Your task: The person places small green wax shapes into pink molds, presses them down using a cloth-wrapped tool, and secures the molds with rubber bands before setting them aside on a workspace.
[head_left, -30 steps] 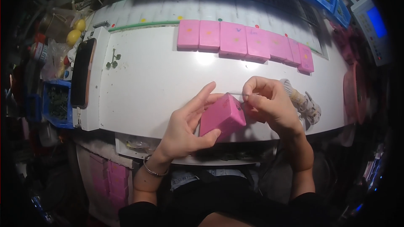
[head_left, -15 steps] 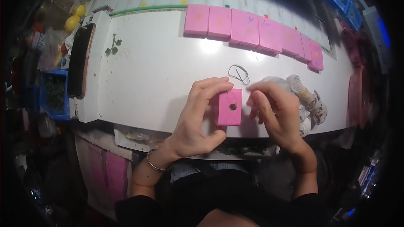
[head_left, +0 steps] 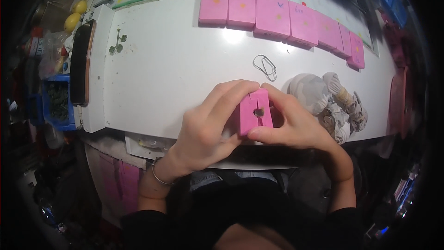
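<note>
Closed in since the earlier frame: right hand (head_left: 296, 125), then apart from the pink block (head_left: 249, 118), now touching it. Also opened: slit through the hole in the block's end. Left to right: dark phone (head_left: 82, 65) at left edge of worktop (head_left: 152, 78), green sprig (head_left: 119, 42) toward far left corner. Pinched from the left by left hand (head_left: 208, 125), fingers curled. Block between both hands, near middle of near edge; resting or lifted, can't tell. Pinched from the right too, right fingers at far end, thumb at near. Beyond: thin dark loops (head_left: 264, 68), row of pink blocks (head_left: 273, 16) along far edge, pale bundles (head_left: 340, 118) toward right edge. Likely light, rubbery, bendable, not slippery; take by long sides, clear of slit. Hidden: block's underside, several fingertips. Hole's inside too dark to read; bundles' contents unclear.
</note>
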`<action>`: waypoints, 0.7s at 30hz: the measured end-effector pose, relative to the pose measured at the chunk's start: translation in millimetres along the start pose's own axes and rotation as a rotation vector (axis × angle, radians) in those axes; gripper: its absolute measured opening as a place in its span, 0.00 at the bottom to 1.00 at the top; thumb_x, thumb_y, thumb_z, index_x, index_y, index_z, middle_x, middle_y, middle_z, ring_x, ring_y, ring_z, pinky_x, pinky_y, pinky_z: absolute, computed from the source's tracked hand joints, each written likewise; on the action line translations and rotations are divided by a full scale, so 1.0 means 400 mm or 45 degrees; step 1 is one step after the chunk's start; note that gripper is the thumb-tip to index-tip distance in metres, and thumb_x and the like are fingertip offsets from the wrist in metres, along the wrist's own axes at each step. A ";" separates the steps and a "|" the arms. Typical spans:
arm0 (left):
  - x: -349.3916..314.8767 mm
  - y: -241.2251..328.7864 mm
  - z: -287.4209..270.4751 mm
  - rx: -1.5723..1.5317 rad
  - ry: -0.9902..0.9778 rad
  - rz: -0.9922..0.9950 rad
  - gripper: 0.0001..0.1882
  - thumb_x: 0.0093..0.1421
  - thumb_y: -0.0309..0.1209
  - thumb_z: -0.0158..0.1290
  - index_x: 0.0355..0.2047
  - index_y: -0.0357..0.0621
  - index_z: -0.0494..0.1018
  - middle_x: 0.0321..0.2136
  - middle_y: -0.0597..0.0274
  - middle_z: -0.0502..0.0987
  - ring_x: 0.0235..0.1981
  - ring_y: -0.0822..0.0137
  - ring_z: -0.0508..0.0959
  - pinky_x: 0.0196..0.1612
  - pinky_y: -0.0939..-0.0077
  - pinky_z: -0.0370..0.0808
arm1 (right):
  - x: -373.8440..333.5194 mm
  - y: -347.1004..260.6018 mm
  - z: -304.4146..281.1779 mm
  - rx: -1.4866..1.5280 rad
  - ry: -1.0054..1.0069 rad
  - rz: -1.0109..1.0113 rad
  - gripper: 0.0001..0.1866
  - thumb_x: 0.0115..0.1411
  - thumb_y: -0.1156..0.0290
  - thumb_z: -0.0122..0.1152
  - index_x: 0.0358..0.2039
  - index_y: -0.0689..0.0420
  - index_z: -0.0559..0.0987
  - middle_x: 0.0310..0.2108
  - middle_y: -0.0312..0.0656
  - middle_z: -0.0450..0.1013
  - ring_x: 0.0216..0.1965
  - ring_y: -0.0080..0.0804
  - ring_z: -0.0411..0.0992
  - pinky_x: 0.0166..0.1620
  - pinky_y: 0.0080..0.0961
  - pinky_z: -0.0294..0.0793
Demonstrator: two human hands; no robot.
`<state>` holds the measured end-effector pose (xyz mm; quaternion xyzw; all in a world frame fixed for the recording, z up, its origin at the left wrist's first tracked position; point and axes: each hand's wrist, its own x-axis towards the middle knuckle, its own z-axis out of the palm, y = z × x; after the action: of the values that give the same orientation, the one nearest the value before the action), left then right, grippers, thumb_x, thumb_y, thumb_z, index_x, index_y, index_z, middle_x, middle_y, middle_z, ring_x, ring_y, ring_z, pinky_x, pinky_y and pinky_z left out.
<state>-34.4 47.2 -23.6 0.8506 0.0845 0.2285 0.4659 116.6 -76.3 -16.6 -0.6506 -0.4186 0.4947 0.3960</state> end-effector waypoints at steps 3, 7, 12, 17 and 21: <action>-0.002 -0.010 -0.009 -0.137 -0.007 -0.066 0.34 0.38 0.19 0.62 0.49 0.38 0.66 0.43 0.50 0.72 0.41 0.51 0.76 0.38 0.70 0.76 | -0.012 -0.015 -0.017 0.217 -0.108 0.081 0.27 0.51 0.55 0.65 0.39 0.64 0.66 0.23 0.40 0.68 0.24 0.23 0.67 0.28 0.22 0.67; -0.015 -0.017 -0.003 -0.220 0.003 -0.126 0.32 0.42 0.18 0.62 0.50 0.38 0.65 0.45 0.51 0.71 0.43 0.57 0.77 0.43 0.72 0.76 | -0.015 0.001 0.004 -0.189 0.220 -0.346 0.24 0.53 0.70 0.59 0.47 0.65 0.62 0.33 0.47 0.68 0.28 0.33 0.70 0.33 0.24 0.70; -0.036 -0.031 -0.007 -0.789 0.014 -0.287 0.34 0.47 0.15 0.60 0.54 0.36 0.59 0.50 0.54 0.67 0.48 0.65 0.73 0.51 0.73 0.74 | 0.026 0.012 0.019 -0.590 0.373 -1.407 0.27 0.41 0.83 0.59 0.46 0.63 0.66 0.46 0.55 0.62 0.39 0.46 0.68 0.39 0.30 0.73; -0.044 -0.044 -0.003 -0.895 0.078 -0.253 0.34 0.46 0.13 0.59 0.53 0.36 0.58 0.49 0.54 0.64 0.51 0.64 0.71 0.51 0.73 0.74 | 0.000 -0.033 0.031 -0.583 0.414 -0.858 0.28 0.42 0.79 0.60 0.47 0.67 0.67 0.44 0.56 0.64 0.38 0.45 0.67 0.38 0.28 0.71; -0.044 -0.048 -0.002 -1.051 0.059 -0.299 0.34 0.47 0.13 0.59 0.53 0.35 0.57 0.49 0.54 0.64 0.51 0.64 0.70 0.51 0.74 0.74 | -0.003 -0.085 0.017 -1.023 0.269 -0.707 0.31 0.42 0.73 0.60 0.50 0.68 0.67 0.45 0.49 0.66 0.35 0.41 0.65 0.41 0.27 0.68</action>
<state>-49.1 52.2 -44.5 0.5721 0.0928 0.2077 0.7880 104.4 -65.3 14.2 -0.6621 -0.6912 0.1018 0.2712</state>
